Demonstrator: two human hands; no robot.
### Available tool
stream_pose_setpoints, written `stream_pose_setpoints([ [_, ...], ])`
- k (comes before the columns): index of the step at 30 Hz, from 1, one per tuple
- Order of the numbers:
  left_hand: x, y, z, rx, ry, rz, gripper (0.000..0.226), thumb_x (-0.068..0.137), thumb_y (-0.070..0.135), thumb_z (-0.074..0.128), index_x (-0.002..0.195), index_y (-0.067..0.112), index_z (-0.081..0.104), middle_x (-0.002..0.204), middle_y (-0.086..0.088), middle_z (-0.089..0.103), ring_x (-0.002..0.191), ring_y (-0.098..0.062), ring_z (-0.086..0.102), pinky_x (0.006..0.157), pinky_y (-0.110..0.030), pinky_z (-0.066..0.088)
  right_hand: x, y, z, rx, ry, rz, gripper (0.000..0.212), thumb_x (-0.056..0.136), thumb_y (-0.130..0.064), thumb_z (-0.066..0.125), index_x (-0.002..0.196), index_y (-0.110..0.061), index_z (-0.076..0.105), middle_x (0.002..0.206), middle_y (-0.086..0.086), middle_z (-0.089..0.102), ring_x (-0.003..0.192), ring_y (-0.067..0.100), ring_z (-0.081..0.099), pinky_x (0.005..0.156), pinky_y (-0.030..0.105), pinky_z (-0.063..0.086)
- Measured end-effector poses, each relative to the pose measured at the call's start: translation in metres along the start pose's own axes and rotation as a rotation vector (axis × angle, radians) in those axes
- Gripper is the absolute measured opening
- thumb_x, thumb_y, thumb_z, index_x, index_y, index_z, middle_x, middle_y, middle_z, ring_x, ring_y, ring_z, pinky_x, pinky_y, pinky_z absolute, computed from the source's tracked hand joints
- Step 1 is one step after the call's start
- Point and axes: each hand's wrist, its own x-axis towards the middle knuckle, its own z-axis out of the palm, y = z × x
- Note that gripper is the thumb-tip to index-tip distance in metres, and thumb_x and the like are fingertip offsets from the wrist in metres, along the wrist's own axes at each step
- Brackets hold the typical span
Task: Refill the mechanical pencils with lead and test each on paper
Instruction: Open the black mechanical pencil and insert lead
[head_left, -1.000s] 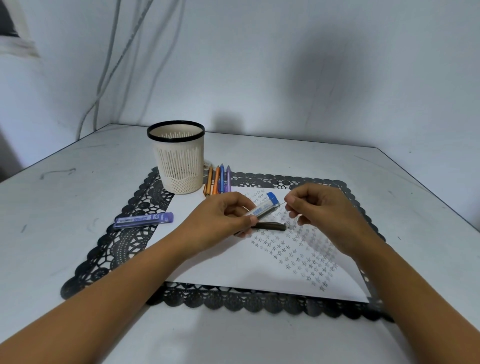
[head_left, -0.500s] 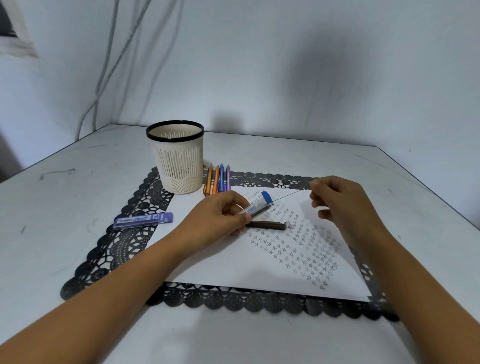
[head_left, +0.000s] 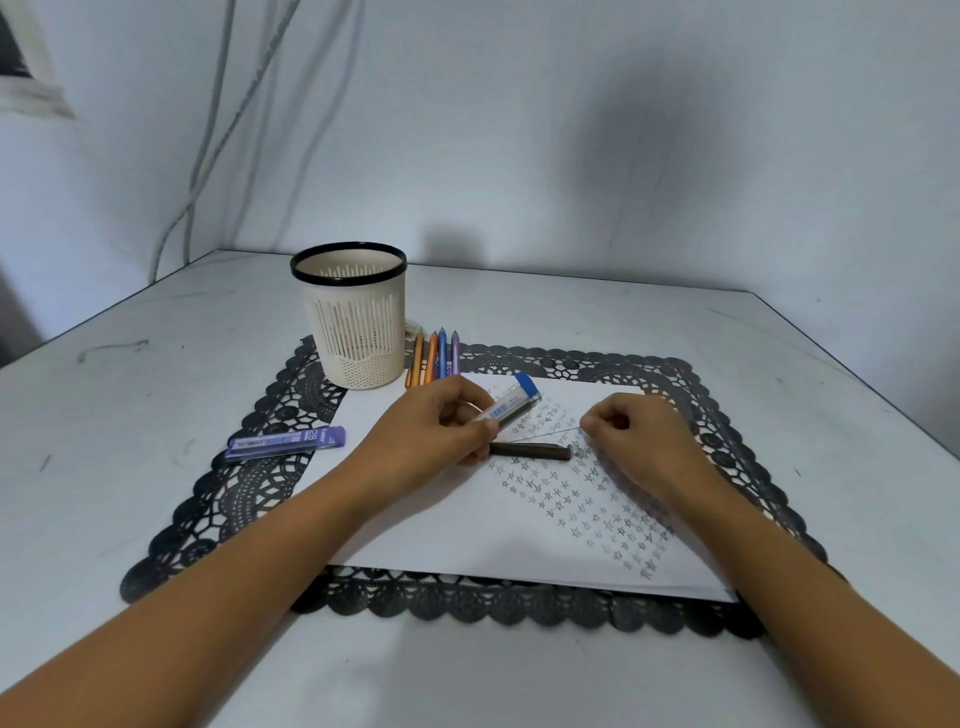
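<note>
Head view: the right hand (head_left: 634, 436) pinches one thin lead (head_left: 545, 434), drawn fully clear of the blue-capped lead case (head_left: 511, 405) that the left hand (head_left: 436, 431) grips. The lead sits lower than half a second ago, just above the dark pencil (head_left: 530, 450) on the starred paper (head_left: 415, 519). Extraction looks finished and feeding the barrel looks next; four coloured pencils (head_left: 434, 358) wait beside the cup (head_left: 353, 332)
</note>
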Motion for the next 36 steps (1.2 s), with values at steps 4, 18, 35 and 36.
stream_pose_setpoints([
  [4,0.000,0.000,0.001,-0.001,-0.006,-0.006,0.009,0.085,0.008,0.061,0.090,0.015,0.061,0.070,0.001,0.065,0.071,-0.018,0.065,0.078,-0.036,0.057,0.001,0.001,0.000,-0.083,-0.030,-0.032,0.009,0.090,-0.020,0.057,0.088,-0.017,0.066,0.059,-0.003,0.062,0.037,0.003,0.050,0.037,0.010,0.039],
  [18,-0.008,0.007,0.008,-0.349,-0.122,-0.082,0.010,0.085,-0.002,0.056,0.089,0.007,0.054,0.085,-0.016,0.072,0.072,-0.022,0.070,0.067,-0.030,0.058,-0.016,-0.022,-0.008,0.611,-0.243,-0.145,0.023,0.093,-0.021,0.047,0.096,-0.029,0.068,0.087,-0.005,0.067,0.078,0.009,0.058,0.061,0.024,0.046],
  [35,-0.013,0.004,0.017,-0.535,-0.319,-0.012,0.020,0.079,0.013,0.063,0.092,0.013,0.048,0.097,-0.012,0.072,0.098,-0.024,0.066,0.091,-0.036,0.048,-0.016,-0.023,-0.007,0.932,-0.533,-0.296,0.046,0.068,-0.048,0.069,0.105,-0.020,0.071,0.088,0.002,0.069,0.085,0.013,0.062,0.072,0.030,0.052],
  [36,-0.013,0.004,0.018,-0.546,-0.317,-0.015,0.021,0.078,0.013,0.062,0.093,0.012,0.047,0.098,-0.013,0.071,0.098,-0.024,0.066,0.090,-0.035,0.049,-0.016,-0.023,-0.006,0.906,-0.516,-0.303,0.048,0.068,-0.051,0.069,0.105,-0.021,0.071,0.089,0.003,0.068,0.086,0.014,0.060,0.074,0.033,0.049],
])
